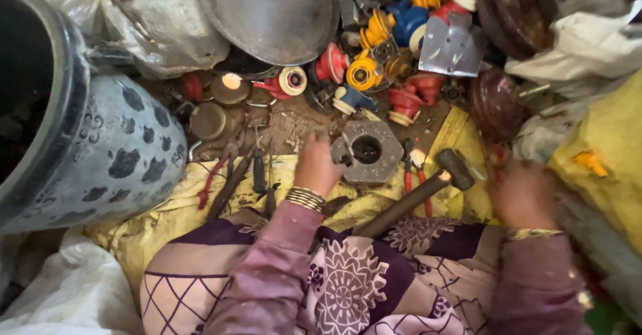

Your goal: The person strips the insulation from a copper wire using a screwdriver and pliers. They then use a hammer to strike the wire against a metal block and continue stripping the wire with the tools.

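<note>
Down near the middle, the left hand (315,166) reaches forward from its purple sleeve, bangles at the wrist, fingers curled against the edge of the hexagonal metal block (368,152), which lies flat with its round bore facing up. Beside it a hammer (418,191) lies ungripped, head up-right, handle slanting toward the lap. The right hand (523,194) is blurred; I cannot tell its grip.
</note>
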